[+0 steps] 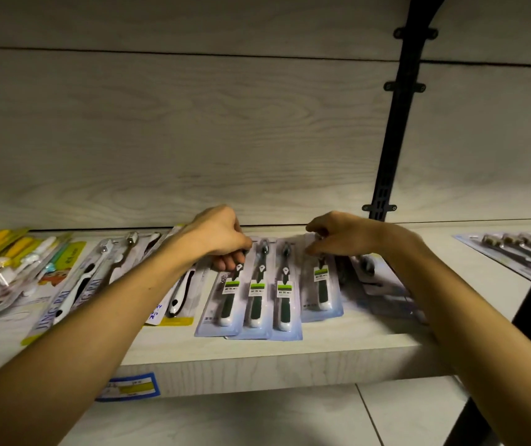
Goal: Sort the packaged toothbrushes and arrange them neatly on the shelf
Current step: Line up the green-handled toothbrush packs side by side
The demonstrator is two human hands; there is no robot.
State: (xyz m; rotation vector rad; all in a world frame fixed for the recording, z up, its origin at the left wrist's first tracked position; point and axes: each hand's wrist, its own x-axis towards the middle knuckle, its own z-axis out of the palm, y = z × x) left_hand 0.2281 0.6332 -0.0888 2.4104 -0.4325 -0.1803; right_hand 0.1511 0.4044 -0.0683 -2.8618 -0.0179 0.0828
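Note:
Several blister packs of black-and-white toothbrushes with green labels lie side by side on the pale wooden shelf (289, 358). My left hand (219, 236) grips the top of the leftmost pack (222, 304), fingers curled over it. Two matching packs (257, 300) (285, 300) overlap just to its right. My right hand (341, 233) pinches the top edge of a fourth pack (322, 291), which sits a little farther back than the others.
Left of my arm lie JING PAI packs (74, 284) and yellow children's toothbrush packs (9, 259). Darker packs (383, 284) lie under my right forearm, and a multi-brush pack (515, 249) sits far right. A black upright bracket (389, 149) stands behind. A blue price tag (128, 386) marks the shelf edge.

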